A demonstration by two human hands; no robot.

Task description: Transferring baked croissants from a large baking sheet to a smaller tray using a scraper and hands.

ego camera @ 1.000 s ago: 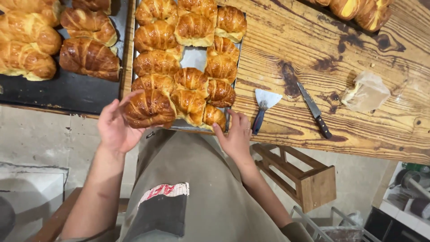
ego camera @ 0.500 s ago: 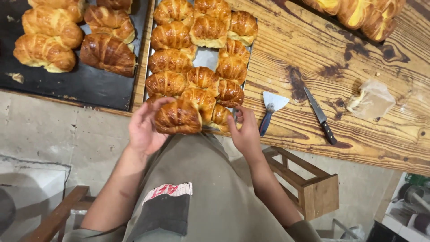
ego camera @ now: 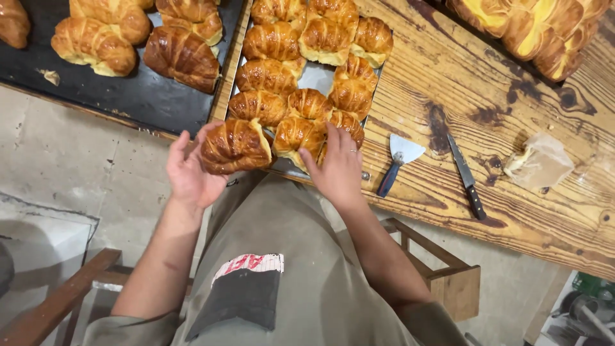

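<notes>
Wooden tabletop [ego camera: 448, 83], tray [ego camera: 318, 75] of croissants.
Left hand [ego camera: 189, 170] cups a light, flaky croissant [ego camera: 236, 145] underneath; right hand [ego camera: 338, 168] lies spread on its neighbours.

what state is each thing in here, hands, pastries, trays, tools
left hand: cupped around a croissant
right hand: flat on pastries at the tray's near edge
metal tray: nearly full, bare patch mid-tray
dark tray: partly filled
scraper: lying flat, untouched
knife: lying flat, untouched

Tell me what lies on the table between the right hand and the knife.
In the head view, a scraper with a blue handle lies on the wooden table between the right hand and the knife; otherwise that stretch is bare wood.
</notes>
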